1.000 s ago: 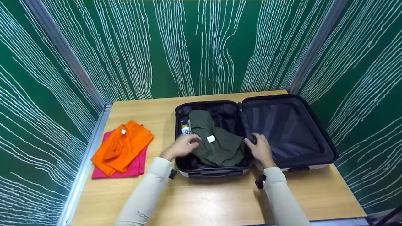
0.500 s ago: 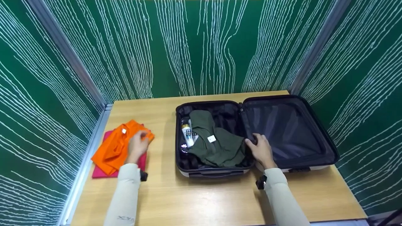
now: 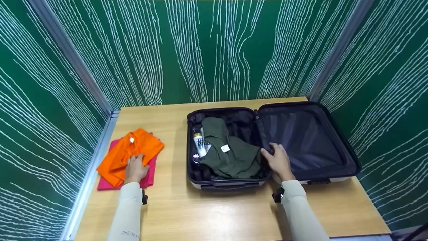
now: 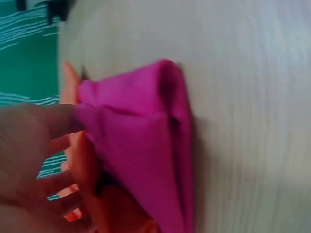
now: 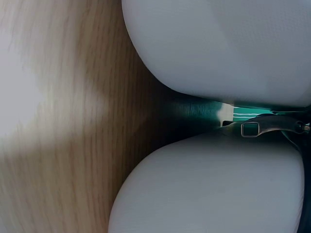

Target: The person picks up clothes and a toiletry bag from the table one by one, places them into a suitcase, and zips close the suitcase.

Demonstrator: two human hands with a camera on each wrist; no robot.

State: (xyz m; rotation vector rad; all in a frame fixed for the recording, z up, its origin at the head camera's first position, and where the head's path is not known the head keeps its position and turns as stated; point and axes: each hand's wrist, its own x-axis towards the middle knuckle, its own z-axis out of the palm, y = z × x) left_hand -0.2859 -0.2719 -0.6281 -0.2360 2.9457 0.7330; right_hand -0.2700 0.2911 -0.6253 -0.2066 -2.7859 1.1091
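Observation:
My left hand (image 3: 136, 169) rests on a folded orange garment (image 3: 147, 144). In the left wrist view its thumb touches a fold of the pink garment (image 4: 131, 131), and its fingers lie spread over the orange cloth. The pink piece lies under the orange one. My right hand (image 3: 279, 162) grips the inner rim of the opened suitcase (image 3: 230, 182), with thumb and fingers to either side of it. Inside the suitcase lie a dark green garment (image 3: 237, 160) with a white tag and a white bottle (image 3: 200, 145). The right wrist view does not show the right hand.
The suitcase lid (image 3: 304, 140) lies folded open to the right on the wooden table (image 3: 214, 211). Green walls (image 3: 234, 50) with white lines enclose the table at the back and sides. A strap buckle (image 5: 250, 129) shows between the two shells.
My left hand has moved from above the green garment in the suitcase leftward to the orange garment, and down onto it. The right hand stays at the suitcase rim.

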